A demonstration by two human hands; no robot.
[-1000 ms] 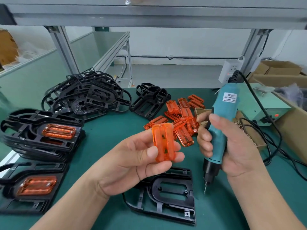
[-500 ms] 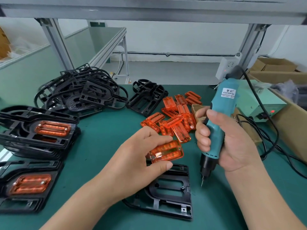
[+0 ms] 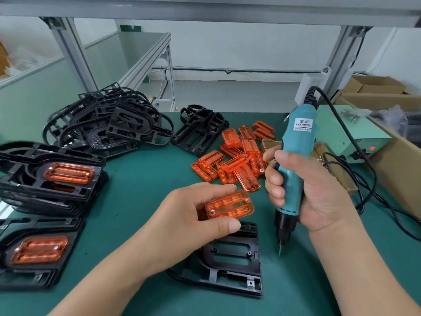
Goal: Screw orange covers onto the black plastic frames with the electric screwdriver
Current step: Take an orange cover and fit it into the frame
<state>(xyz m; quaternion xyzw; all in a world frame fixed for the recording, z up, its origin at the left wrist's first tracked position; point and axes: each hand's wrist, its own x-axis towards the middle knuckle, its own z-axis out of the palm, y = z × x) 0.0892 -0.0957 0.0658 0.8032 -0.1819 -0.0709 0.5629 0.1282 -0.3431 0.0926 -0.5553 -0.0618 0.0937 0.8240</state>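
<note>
Surface (image 3: 141, 201): green, carrying the parts.
Frame (image 3: 230, 270): black, lying flat near centre, opening uncovered.
Loose covers (image 3: 237, 160): orange heap, far centre.
Right grip (image 3: 319, 197): wrapped round the upright screwdriver (image 3: 293, 160), bit down, right of the frame.
Left grip (image 3: 182, 220): pinches one cover (image 3: 230, 205) over the frame's far edge.

One screwdriver (image 3: 293, 169) in the right hand (image 3: 319, 192). One orange cover (image 3: 229, 205) pinched in the left hand (image 3: 189, 222), with one bare frame (image 3: 230, 270) just beneath that grip. Beyond it lies a pile of covers (image 3: 237, 156), roughly a dozen, too overlapped to count exactly. Left of the grip are two finished frames, an upper frame (image 3: 27, 176) and a lower frame (image 3: 34, 279). The tangled heap of frames (image 3: 109, 126) farther off can't be counted.
</note>
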